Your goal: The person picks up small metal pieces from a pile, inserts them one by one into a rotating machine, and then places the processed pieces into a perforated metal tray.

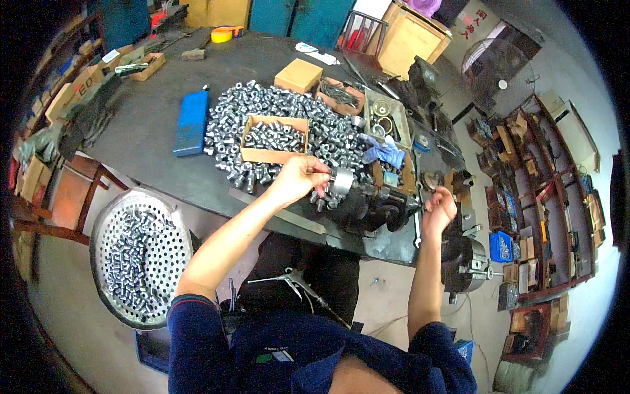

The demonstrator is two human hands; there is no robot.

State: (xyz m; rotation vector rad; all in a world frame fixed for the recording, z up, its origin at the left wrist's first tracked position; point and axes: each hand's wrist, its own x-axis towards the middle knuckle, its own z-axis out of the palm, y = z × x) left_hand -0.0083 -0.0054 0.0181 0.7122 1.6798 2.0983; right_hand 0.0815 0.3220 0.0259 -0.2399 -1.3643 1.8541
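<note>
My left hand [303, 178] reaches over the front of the dark workbench, fingers pinched at the left face of a round metal chuck [342, 180]. Whatever lies between those fingertips is too small to make out. The chuck belongs to a dark bench machine [390, 209] with a horizontal spindle. Past the machine's right end, my right hand [440, 210] is closed with curled fingers, its grip on the machine side hidden. Beside it a long spanner [418, 226] lies near the bench edge. Behind my left hand, a cardboard box [268, 155] of metal fittings sits among a large heap of similar fittings [236, 108].
A perforated metal basin [172, 246] with fittings stands at lower left. On the bench are a blue case [191, 123], a closed carton [298, 75], a parts tray [401, 125] and a blue glove [386, 152]. Shelves [551, 203] line the right wall.
</note>
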